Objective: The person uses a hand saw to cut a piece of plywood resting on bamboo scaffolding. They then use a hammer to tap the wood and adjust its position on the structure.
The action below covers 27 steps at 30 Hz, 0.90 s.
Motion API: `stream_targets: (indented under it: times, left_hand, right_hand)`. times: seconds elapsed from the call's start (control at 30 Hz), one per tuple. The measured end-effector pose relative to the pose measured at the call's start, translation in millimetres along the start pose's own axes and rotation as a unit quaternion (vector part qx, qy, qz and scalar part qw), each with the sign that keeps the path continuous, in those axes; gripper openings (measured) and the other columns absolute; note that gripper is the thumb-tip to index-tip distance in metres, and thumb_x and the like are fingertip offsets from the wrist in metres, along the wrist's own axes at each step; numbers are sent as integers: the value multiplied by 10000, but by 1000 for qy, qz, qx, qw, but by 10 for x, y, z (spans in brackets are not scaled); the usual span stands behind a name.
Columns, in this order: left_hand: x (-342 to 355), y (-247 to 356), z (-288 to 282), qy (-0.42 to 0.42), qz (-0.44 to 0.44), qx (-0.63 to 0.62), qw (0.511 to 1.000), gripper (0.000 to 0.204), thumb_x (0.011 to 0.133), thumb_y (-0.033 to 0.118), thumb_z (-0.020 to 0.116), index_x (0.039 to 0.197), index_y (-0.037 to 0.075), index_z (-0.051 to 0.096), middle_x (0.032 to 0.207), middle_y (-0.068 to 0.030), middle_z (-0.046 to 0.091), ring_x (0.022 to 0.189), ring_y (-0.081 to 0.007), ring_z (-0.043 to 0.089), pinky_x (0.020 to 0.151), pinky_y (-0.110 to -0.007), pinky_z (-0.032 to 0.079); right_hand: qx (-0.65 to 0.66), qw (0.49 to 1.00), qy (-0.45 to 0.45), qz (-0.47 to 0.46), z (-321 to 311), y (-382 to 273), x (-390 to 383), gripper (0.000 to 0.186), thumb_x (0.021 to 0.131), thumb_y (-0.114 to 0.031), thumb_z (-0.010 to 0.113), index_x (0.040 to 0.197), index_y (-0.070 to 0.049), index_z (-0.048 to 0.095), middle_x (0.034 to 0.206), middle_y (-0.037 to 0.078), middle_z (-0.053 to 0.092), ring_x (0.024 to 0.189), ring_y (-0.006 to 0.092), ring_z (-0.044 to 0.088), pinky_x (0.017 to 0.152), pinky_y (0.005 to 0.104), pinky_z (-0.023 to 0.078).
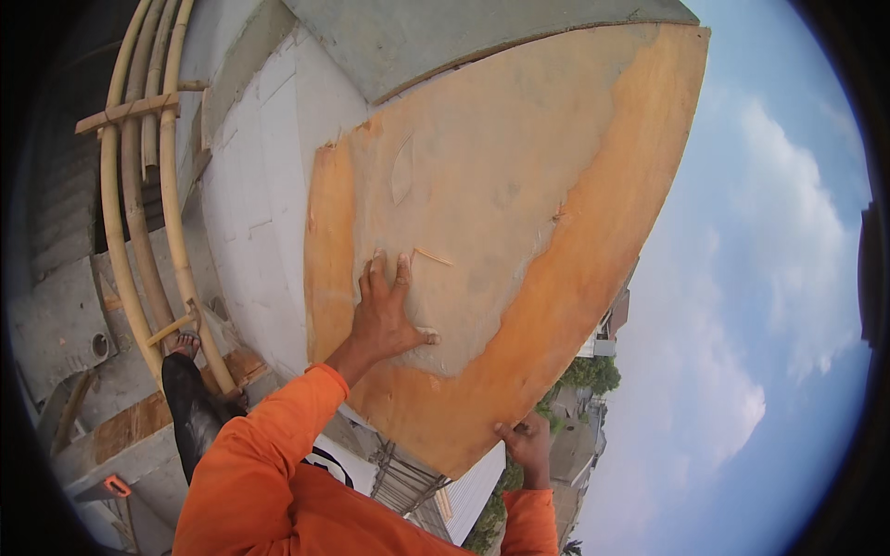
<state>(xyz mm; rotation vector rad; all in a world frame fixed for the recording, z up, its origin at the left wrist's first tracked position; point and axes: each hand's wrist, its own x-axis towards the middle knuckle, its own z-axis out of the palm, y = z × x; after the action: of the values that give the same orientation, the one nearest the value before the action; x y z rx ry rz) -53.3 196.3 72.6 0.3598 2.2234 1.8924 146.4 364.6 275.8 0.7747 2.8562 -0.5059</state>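
Observation:
A large plywood sheet fills the middle of the view. Its orange-brown face carries a broad grey, cement-like smear, and a thin wood splinter lies on it. My left hand is pressed flat on the grey part, with its fingers spread. At the sheet's near right edge my right hand grips the rim; its thumb shows on top and the other fingers are mostly hidden. Beyond the far edge is a second, grey board; whether the two overlap I cannot tell.
Bamboo poles joined by wooden crosspieces run along the left, with my bare foot by one crosspiece. Below them lies a handsaw with an orange handle. A pale block wall stands beside the sheet. Past the right edge, rooftops and trees appear far below.

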Motion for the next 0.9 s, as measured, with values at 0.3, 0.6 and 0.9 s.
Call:
stream_targets:
  times: [0.3, 0.6, 0.9]
  left_hand:
    - [-13, -46, 40, 21, 31, -16, 999, 1420, 403, 452, 930, 1498, 53, 120, 1431, -375, 128, 1319, -555, 185, 1053, -578, 311]
    - [2, -33, -36, -9, 24, -23, 999, 1278, 499, 452, 899, 1475, 8, 204, 1452, -365, 104, 1342, -555, 122, 1058, -612, 282]
    - [-3, -10, -25, -5, 32, -29, 999, 1309, 495, 445, 904, 1486, 16, 164, 1444, -373, 105, 1340, -561, 113, 1060, -610, 276]
  right_hand:
    - [145, 971, 153, -109, -103, -160, 253, 387, 731, -317, 843, 896, -12, 672, 722, -52, 572, 573, 20, 368, 504, 191, 278]
    - [92, 980, 139, -105, -84, -803, 438, 450, 798, -368, 779, 957, 39, 674, 847, 42, 664, 773, 107, 585, 673, 266, 479]
    - [48, 983, 143, -106, -143, -766, 520, 484, 834, -435, 723, 937, 37, 689, 797, 41, 664, 738, 103, 582, 649, 269, 477]
